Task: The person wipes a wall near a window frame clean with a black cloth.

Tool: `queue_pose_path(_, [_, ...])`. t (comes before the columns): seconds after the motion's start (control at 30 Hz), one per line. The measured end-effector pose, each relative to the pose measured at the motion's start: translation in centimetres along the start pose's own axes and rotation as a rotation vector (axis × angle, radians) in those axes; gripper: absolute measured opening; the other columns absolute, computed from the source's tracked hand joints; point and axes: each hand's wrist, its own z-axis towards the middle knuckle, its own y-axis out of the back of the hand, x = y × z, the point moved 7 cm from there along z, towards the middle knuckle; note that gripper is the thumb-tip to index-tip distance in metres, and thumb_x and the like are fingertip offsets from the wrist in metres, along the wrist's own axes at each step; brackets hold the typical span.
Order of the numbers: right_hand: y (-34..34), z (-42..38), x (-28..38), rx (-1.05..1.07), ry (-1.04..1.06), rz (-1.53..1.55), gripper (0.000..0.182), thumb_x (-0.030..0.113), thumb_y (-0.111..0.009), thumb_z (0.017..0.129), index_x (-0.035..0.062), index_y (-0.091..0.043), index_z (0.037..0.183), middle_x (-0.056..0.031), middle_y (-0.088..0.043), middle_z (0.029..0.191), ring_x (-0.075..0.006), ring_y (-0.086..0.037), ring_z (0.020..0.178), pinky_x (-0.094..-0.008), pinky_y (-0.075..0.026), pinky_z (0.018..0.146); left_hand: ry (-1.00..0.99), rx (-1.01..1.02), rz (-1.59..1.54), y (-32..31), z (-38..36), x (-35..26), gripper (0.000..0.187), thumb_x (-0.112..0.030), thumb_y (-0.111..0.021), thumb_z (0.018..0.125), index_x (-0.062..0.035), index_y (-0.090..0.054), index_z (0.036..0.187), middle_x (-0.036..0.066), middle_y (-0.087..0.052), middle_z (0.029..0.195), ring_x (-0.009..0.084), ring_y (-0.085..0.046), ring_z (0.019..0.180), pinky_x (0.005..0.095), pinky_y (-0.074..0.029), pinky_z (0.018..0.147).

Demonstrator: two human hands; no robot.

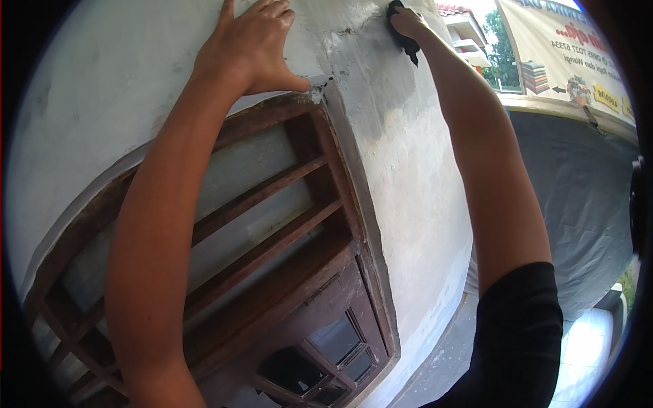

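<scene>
My left hand (262, 51) lies against the pale wall (102, 81) above the wooden frame, its thumb stretched out toward the frame's upper corner. Its fingers are spread and hold nothing; some fingertips run out of view at the top. Higher up on the right, my right hand (410, 24) is closed on a black cloth (404, 41) and holds it at the wall. One pointed end of the cloth hangs below the fingers. Around it the wall has darker grey patches, and cracks (347, 31) show between my hands.
Below my hands is a brown wooden frame (347, 183) with slats across its upper part and a glazed door or window (333, 340) underneath. To the right hang a printed banner (564, 41) and a dark grey sheet (571, 204). A tiled floor (585, 353) shows at lower right.
</scene>
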Motion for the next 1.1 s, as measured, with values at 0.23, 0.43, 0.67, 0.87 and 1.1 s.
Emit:
queue_pose_path(0.23, [5.5,-2.0,10.7,-0.182,0.307,0.135,0.039,0.019,-0.052,0.095,0.0041,-0.071,0.127,-0.0198,-0.067,0.133,-0.0424,-0.062,0.121,-0.0494,-0.047,0.109,-0.007,-0.022,0.021,-0.3,0.2,0.0,0.123,-0.077,-0.074,0.067,0.0022,-0.040,0.154,0.014,-0.036,0.165,0.0266,-0.026,0.156,0.0549,-0.011,0.130])
queue_pose_path(0.43, [11.3,-11.8,20.7,-0.318,0.782,0.387,0.040,0.014,-0.055,0.094,0.0001,-0.067,0.130,-0.0233,-0.066,0.133,-0.0421,-0.060,0.124,-0.0454,-0.048,0.108,0.011,-0.069,0.070,0.0,-0.3,-0.3,0.120,-0.075,-0.076,0.067,0.0017,-0.043,0.153,0.015,-0.039,0.163,0.0266,-0.027,0.156,0.0546,-0.012,0.130])
queue_pose_path(0.67, [3.5,-2.3,8.8,-0.239,0.208,0.313,0.045,0.012,-0.051,0.094,0.0106,-0.063,0.138,-0.0264,-0.068,0.124,-0.0432,-0.063,0.119,-0.0466,-0.051,0.102,0.011,-0.040,0.028,1.3,-1.4,-1.0,0.119,-0.073,-0.077,0.067,0.0011,-0.042,0.153,0.014,-0.038,0.164,0.0257,-0.027,0.156,0.0537,-0.011,0.130])
queue_pose_path(0.87, [1.3,-4.9,5.0,-0.232,0.137,0.295,0.047,0.015,-0.052,0.095,0.0099,-0.061,0.140,-0.0273,-0.067,0.124,-0.0448,-0.063,0.116,-0.0481,-0.051,0.102,0.055,0.102,-0.009,1.2,-0.7,-0.5,0.120,-0.073,-0.078,0.067,0.0012,-0.041,0.154,0.013,-0.036,0.165,0.0248,-0.026,0.156,0.0527,-0.011,0.131])
queue_pose_path(1.1, [2.1,-15.1,8.1,-0.377,0.413,0.292,0.043,0.014,-0.056,0.096,0.0016,-0.061,0.136,-0.0248,-0.061,0.135,-0.0428,-0.055,0.129,-0.0491,-0.040,0.114,0.039,0.012,-0.034,1.3,-1.1,-0.6,0.118,-0.071,-0.078,0.067,0.0013,-0.042,0.153,0.013,-0.037,0.165,0.0244,-0.026,0.156,0.0522,-0.013,0.131])
